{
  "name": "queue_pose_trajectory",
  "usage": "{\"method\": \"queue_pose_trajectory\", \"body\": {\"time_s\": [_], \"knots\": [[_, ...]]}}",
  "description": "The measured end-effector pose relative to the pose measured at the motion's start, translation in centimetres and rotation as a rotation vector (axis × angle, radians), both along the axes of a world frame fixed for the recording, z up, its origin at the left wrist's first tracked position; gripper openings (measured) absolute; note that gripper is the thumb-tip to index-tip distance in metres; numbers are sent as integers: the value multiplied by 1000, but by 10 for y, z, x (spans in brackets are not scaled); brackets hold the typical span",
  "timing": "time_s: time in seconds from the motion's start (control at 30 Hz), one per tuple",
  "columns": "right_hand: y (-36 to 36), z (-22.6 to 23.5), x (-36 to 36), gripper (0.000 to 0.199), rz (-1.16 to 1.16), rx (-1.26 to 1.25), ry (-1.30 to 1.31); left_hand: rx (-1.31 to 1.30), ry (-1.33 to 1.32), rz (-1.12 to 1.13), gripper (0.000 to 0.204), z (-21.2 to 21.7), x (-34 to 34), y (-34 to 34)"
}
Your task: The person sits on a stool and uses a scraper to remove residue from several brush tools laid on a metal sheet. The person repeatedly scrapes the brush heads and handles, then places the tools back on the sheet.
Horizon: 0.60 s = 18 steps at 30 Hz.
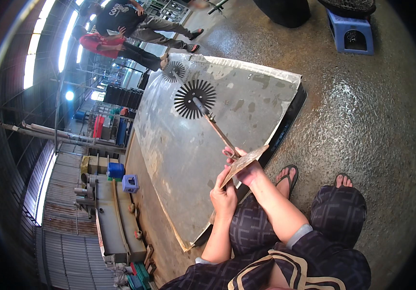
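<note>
Two hands are busy at once, close in front of your knees. Your left hand [224, 195] is closed around the lower end of a flat brown board [243, 163], fingers wrapped on it, and the board slants up and to the right across your lap. Your right hand [243, 166] sits mostly behind that board; its fingers curl at the near end of a long thin rod [216, 128], and the grip looks clamped on it, though the board hides most of it.

Follow the rod away from you and it ends in a black spiky disc [195, 98] with radiating teeth, which lies on the grey metal sheet [188, 164] serving as your desk. A second, smaller spiked disc [173, 71] rests farther up the same sheet, well apart from the first.

Judging from this, the work is mid-way: one disc lies set aside, while the other is on the rod and under your hands.

Beyond the sheet, two people [126, 29] crouch on the floor, and a blue plastic stool [351, 33] stands farther right.
</note>
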State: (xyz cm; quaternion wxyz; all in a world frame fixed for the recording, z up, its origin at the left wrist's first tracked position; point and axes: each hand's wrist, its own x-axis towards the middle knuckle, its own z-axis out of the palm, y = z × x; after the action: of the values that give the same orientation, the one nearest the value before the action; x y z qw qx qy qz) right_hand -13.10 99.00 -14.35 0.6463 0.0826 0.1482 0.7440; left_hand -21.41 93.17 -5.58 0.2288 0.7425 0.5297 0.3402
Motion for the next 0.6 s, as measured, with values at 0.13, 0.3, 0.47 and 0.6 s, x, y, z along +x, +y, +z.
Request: {"method": "queue_pose_trajectory", "body": {"time_s": [0.13,0.3,0.47,0.6], "knots": [[-7,18,3,25,32,-31,-25,-47,-88,9,27,8,7,0],[-6,18,3,24,43,-37,-14,-46,-93,4,25,4,3,-1],[-5,6,-1,24,28,-39,-113,-114,-67,15,25,-1,-3,-4],[-3,-7,-3,22,10,-107,-333,-65,-268,20,27,22,13,-2]]}}
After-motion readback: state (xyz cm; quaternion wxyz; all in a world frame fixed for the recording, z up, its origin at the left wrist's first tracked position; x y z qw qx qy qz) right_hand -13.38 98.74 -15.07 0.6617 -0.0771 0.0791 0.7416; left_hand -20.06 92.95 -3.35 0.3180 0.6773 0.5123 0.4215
